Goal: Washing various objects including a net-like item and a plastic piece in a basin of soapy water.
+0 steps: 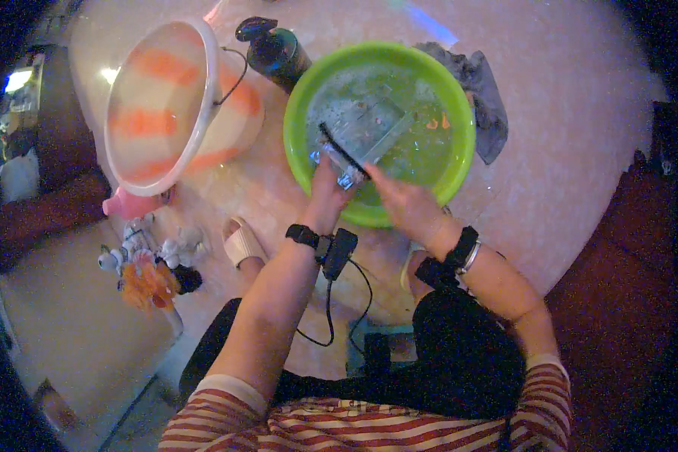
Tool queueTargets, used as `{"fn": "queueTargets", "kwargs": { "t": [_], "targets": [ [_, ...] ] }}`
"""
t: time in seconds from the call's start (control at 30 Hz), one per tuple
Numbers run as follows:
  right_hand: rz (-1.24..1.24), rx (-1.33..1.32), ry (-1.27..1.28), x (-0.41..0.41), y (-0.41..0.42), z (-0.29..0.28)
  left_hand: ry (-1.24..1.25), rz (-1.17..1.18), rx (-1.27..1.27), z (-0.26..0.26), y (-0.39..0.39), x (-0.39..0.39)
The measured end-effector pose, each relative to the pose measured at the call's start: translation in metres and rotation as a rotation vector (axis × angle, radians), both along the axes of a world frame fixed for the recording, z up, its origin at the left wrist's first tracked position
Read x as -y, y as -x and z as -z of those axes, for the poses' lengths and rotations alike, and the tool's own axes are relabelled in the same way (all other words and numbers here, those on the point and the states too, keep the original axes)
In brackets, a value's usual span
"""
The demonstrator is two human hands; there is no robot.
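My left hand (329,189) holds a small clear plastic piece (344,164) with shiny bluish parts over the near side of a green basin (464,141). In my right hand (409,203) is the near end of a thin black brush (342,144), which lies across the clear piece. The exact shape of that piece is partly hidden by fingers and brush. Foamy water fills the basin. A clear plastic panel or box (392,116) sits in the water, and small orange bits (438,121) show at the right.
Left of the basin are a dark pump bottle (277,53) and a white-and-orange bucket (212,85). A pink bottle (133,203) and a heap of small toys (150,277) lie nearer. Grey cloth (489,107) touches the basin's right side. Cables (330,316) hang from my wrist devices.
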State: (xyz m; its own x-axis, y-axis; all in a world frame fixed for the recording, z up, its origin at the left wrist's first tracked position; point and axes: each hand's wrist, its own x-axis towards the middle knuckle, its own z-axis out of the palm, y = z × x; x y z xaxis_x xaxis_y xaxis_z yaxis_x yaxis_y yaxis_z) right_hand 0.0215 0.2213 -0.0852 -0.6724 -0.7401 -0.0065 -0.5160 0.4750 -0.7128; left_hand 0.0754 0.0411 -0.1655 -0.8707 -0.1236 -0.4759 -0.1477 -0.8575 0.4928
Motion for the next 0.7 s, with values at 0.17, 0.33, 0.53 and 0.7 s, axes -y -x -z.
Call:
{"fn": "queueTargets", "kwargs": {
  "t": [0.17,0.33,0.53,0.7],
  "targets": [
    [0.332,0.096,-0.239,-0.047,0.063,0.041,-0.012,0.037,0.265,-0.039,0.011,-0.019],
    [0.441,0.095,-0.175,-0.031,0.074,0.063,-0.045,-0.058,0.248,-0.018,0.010,-0.015],
    [0.366,0.014,-0.167,-0.032,0.072,0.051,-0.021,-0.036,0.310,-0.003,0.017,-0.017],
    [-0.039,0.044,-0.213,0.004,-0.005,0.011,0.020,-0.029,0.105,0.024,0.015,0.004]
  ]
}}
